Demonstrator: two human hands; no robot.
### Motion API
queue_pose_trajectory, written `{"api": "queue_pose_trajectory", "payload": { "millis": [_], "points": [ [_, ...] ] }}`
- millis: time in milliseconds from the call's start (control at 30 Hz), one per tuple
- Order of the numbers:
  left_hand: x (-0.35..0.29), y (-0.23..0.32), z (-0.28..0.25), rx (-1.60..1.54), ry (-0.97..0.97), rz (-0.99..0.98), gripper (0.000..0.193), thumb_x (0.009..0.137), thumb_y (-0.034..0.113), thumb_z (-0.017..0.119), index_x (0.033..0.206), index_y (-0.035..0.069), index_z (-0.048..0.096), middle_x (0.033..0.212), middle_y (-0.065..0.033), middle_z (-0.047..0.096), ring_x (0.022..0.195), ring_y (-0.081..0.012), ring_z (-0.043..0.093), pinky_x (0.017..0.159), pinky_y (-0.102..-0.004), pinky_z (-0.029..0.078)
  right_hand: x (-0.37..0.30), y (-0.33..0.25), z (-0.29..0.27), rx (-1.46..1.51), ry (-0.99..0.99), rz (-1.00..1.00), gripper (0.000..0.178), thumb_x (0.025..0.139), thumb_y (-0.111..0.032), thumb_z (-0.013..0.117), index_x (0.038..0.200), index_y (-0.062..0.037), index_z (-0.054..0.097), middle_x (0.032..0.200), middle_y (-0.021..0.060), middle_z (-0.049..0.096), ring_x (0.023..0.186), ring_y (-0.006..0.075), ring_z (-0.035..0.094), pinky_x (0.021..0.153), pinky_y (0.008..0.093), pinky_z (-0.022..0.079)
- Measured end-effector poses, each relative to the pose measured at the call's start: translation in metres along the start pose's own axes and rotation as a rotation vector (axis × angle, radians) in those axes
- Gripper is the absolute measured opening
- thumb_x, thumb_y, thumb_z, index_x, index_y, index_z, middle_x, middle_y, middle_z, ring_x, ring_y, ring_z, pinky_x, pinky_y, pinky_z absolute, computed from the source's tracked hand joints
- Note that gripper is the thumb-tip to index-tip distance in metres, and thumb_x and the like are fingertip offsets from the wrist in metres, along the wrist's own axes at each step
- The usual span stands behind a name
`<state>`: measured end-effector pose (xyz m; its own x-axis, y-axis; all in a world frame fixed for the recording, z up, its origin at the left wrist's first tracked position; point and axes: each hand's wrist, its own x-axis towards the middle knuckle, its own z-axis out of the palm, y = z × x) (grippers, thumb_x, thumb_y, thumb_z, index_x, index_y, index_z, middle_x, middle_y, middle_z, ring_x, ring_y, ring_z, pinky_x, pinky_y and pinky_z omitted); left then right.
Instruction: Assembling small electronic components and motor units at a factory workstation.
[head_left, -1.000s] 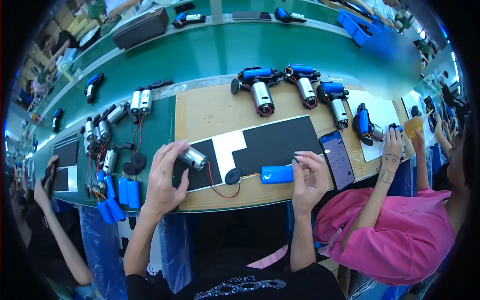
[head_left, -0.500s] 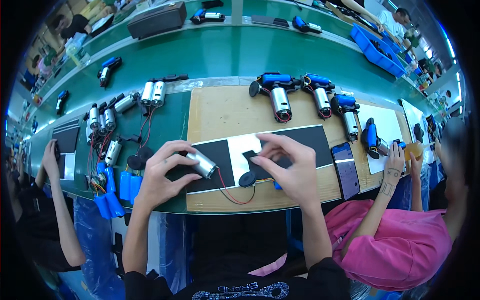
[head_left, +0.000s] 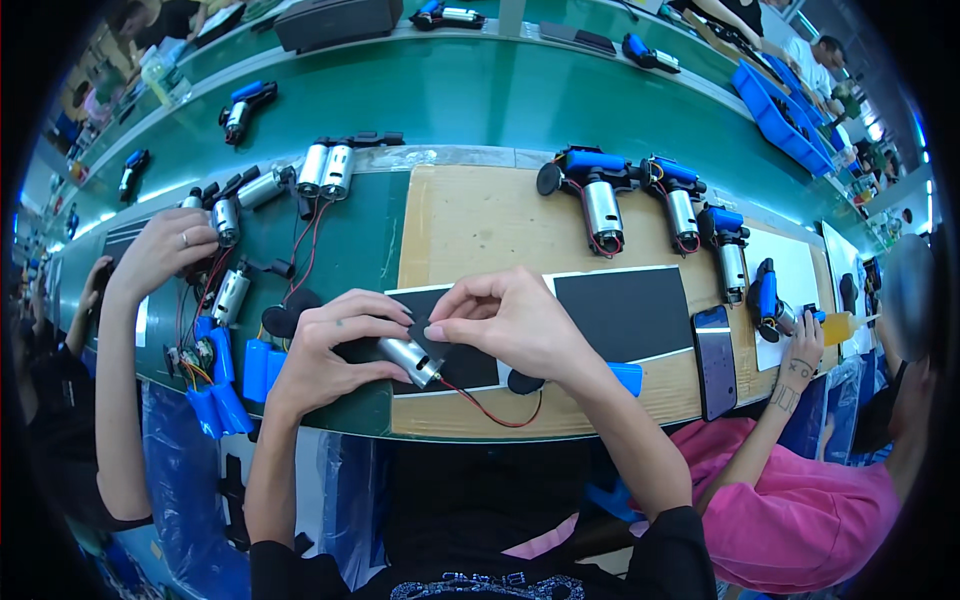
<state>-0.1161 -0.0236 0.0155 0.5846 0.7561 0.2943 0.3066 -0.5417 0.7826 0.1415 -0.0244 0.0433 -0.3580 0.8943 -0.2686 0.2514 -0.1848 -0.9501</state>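
Observation:
My left hand (head_left: 335, 348) grips a silver cylindrical motor (head_left: 408, 360), tilted, with thumb below and fingers above. A red wire runs from its end to a black round disc (head_left: 522, 383), partly under my right hand (head_left: 520, 325). The fingertips of that hand are pinched together right beside the motor, on a small black piece (head_left: 438, 347) that is mostly hidden. Beneath both hands lies a white sheet with black rectangles (head_left: 620, 312). A blue battery pack (head_left: 627, 378) pokes out from under my right wrist.
Cardboard (head_left: 470, 220) covers the bench before me. Motor assemblies with blue packs (head_left: 600, 205) stand at its far edge; a phone (head_left: 714, 365) lies to the right. Loose motors (head_left: 232, 295) and blue batteries (head_left: 208, 408) sit left, where a neighbour's hand (head_left: 165, 250) reaches in. Another person works at right.
My right hand has moved left with the small black piece, up to the motor. The neighbour's hand at left has reached in among the motors. The whole view has shifted slightly.

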Motion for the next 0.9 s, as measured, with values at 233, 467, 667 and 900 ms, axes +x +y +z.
{"api": "queue_pose_trajectory", "payload": {
  "millis": [233, 467, 667, 900],
  "points": [
    [-0.005, 0.003, -0.002, -0.006, 0.012, -0.035, 0.045, 0.064, 0.009, 0.096, 0.105, 0.003, 0.079, 0.113, -0.0092, 0.077, 0.113, -0.0283, 0.072, 0.100, -0.0413, 0.057, 0.003, -0.002, 0.001, -0.012, -0.013, 0.023, 0.016, 0.088, -0.012, 0.085, 0.098, 0.0002, 0.082, 0.085, 0.0055, 0.078, 0.079, 0.0079, 0.070, 0.075, 0.0237, 0.054],
    [-0.011, 0.009, -0.008, -0.064, -0.012, -0.151, 0.059, 0.063, 0.010, 0.097, 0.118, 0.003, 0.076, 0.109, -0.0089, 0.077, 0.112, -0.0267, 0.072, 0.101, -0.0398, 0.056, 0.009, -0.001, 0.010, -0.021, -0.087, -0.031, 0.016, 0.087, -0.013, 0.086, 0.098, -0.0016, 0.084, 0.085, 0.0062, 0.079, 0.079, 0.0085, 0.070, 0.076, 0.0251, 0.054],
    [-0.018, 0.005, -0.006, -0.051, -0.015, -0.110, 0.071, 0.063, 0.010, 0.097, 0.129, 0.006, 0.073, 0.105, -0.0079, 0.075, 0.103, -0.0247, 0.071, 0.097, -0.0390, 0.056, 0.013, -0.003, 0.020, -0.085, -0.074, -0.045, 0.017, 0.086, -0.012, 0.085, 0.100, -0.0039, 0.086, 0.083, 0.0083, 0.080, 0.075, 0.0101, 0.070, 0.074, 0.0262, 0.054],
    [-0.021, 0.005, -0.002, -0.080, 0.010, -0.150, 0.083, 0.062, 0.014, 0.099, 0.139, 0.005, 0.069, 0.104, -0.0092, 0.076, 0.099, -0.0223, 0.071, 0.095, -0.0369, 0.055, 0.011, -0.003, 0.023, -0.147, -0.103, -0.059, 0.018, 0.083, -0.013, 0.085, 0.098, -0.0034, 0.086, 0.082, 0.0092, 0.080, 0.073, 0.0107, 0.070, 0.072, 0.0266, 0.054]
  ]
}}
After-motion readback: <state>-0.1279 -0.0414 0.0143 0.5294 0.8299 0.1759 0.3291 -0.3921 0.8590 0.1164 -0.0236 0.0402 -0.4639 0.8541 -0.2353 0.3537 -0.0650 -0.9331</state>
